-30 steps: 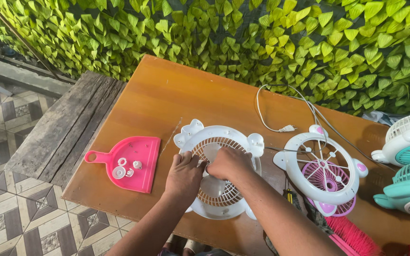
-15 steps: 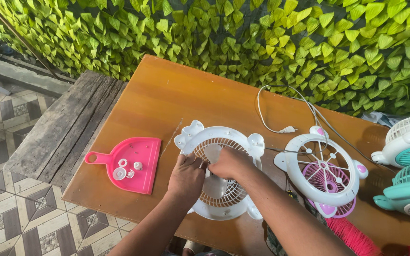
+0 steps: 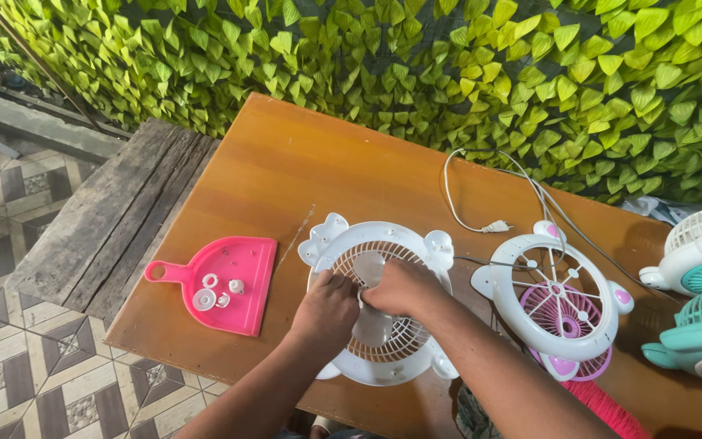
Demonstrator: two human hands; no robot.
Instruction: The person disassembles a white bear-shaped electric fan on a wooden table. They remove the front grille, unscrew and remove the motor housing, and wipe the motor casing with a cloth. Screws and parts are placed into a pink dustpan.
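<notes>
Bright, even daylight; soft shadows lie under the arms on the wooden table (image 3: pixel 286 171). Everything is sharp, with slight wide-angle bending at the edges.

On the table (image 3: pixel 286 162), a dustpan (image 3: pixel 237 280) (small parts inside) lies left of the fan housing (image 3: pixel 383 244).

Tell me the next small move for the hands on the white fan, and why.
Probably keep the left hand steadying the white fan while the right hand works at the hub. Both hands are bunched over the centre of the grille, above the blade, and small white parts already lie in the pink dustpan to the left. What the fingers grip is hidden.
</notes>
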